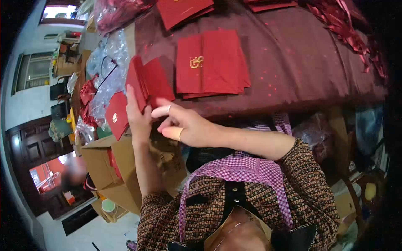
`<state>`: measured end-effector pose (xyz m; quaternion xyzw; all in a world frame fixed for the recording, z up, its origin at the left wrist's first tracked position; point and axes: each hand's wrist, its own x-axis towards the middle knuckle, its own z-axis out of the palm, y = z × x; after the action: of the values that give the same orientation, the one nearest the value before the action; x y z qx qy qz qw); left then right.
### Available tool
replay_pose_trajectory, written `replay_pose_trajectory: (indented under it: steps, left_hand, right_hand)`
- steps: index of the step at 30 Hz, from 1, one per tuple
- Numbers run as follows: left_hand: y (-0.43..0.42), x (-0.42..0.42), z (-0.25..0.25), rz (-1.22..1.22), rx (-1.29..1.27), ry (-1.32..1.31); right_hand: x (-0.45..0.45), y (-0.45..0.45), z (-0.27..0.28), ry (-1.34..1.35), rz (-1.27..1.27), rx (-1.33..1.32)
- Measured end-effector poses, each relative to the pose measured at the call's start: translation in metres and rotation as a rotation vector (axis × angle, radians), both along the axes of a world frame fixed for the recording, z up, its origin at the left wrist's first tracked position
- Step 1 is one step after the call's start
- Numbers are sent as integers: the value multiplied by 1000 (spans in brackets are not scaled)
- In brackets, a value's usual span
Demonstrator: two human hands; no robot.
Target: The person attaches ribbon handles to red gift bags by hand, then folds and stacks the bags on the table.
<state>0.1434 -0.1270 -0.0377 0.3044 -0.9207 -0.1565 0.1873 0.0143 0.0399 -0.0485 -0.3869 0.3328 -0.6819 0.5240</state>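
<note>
My left hand [139,119] is closed around the lower edge of a stack of folded red papers [137,79], held upright at the table's edge. A red flap [159,79] stands out from the stack on its right side. My right hand [178,125] is just right of the stack, its fingers bent and apart with nothing visible in them. Pale covers sit on its index finger and thumb; whether a fingertip touches the stack is unclear. On the table beyond lies a pile of similar folded red papers [222,62], the top one bearing a gold emblem.
More red papers [184,10] lie further back on the dark red tablecloth [293,62]. Red ribbons [345,37] are at the far right. To the left are clear plastic wrap [109,75], another red paper [117,115] with an emblem, an open cardboard box [98,154] and a blurred person [74,171].
</note>
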Motion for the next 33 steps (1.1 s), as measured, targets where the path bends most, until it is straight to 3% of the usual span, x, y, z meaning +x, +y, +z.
replay_pose_trajectory:
  steps: [3, 8, 11, 12, 22, 24, 27, 29, 32, 33]
  left_hand:
    - [-1, -3, -1, -46, -33, 62]
    - [2, -3, 5, -80, -124, 25]
    - [-2, 0, 0, -56, -71, 73]
    - [-4, 0, -1, -59, -45, 90]
    - [-1, 0, 6, -30, 11, 120]
    - [1, 0, 8, -20, 9, 126]
    - [1, -1, 7, -42, -24, 131]
    - [2, -1, 6, -57, -16, 129]
    - [2, -1, 6, -74, -22, 127]
    - [1, -1, 6, -73, -23, 121]
  right_hand:
    - [-14, 26, 9, 215, 54, 72]
    - [-23, 57, 8, 446, -142, -46]
    - [-37, 71, 12, 697, -553, -195]
    - [-45, 73, 13, 738, -553, -175]
    - [-34, 83, 14, 575, -375, 16]
    - [-38, 87, 14, 659, -430, -34]
    - [-55, 94, 13, 913, -797, -112]
    - [-75, 95, 6, 1115, -938, 18]
    - [-87, 92, 16, 1237, -811, 305]
    - [-89, 89, 8, 1316, -792, 292]
